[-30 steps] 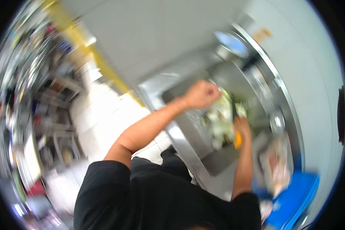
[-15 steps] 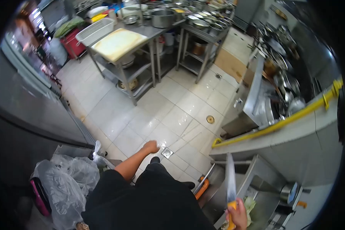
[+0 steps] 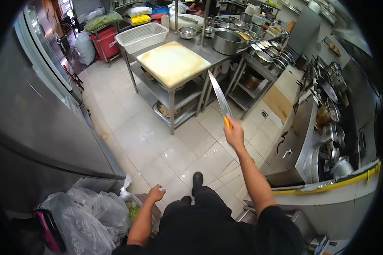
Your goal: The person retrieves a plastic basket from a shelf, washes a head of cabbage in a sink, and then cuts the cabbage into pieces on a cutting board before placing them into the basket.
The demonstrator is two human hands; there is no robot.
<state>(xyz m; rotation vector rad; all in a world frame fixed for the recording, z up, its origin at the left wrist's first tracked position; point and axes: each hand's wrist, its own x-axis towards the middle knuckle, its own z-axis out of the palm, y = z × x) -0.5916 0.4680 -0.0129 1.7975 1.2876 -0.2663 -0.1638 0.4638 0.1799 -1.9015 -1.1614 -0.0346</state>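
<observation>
My right hand (image 3: pixel 235 135) is wrapped round the yellow handle of a large kitchen knife (image 3: pixel 219 97), held out ahead over the tiled floor. Its long blade points up and away, the tip overlapping the near right corner of a thick, stained cutting board (image 3: pixel 173 63) in this view. That board lies on a steel table (image 3: pixel 172 111) with lower shelves. Low at my left side hangs my left hand (image 3: pixel 156 193), loosely open with nothing in it, near a bin of green vegetable scraps (image 3: pixel 134 211) and crumpled clear plastic bags (image 3: pixel 89 216).
A white basket (image 3: pixel 142 37), a steel bowl (image 3: pixel 187 32) and a large pot (image 3: pixel 226 41) stand behind the board. Rows of metal bowls (image 3: pixel 271 54) fill the right table. The stove (image 3: pixel 304 146), loaded with pans, and its yellow pipe (image 3: pixel 344 183) flank the right; a steel cabinet (image 3: pixel 51 114) the left.
My right hand has swung the knife from low beside the sink up and forward. The tables appear nearer. My left hand has drawn back toward my side and its fingers have loosened.
</observation>
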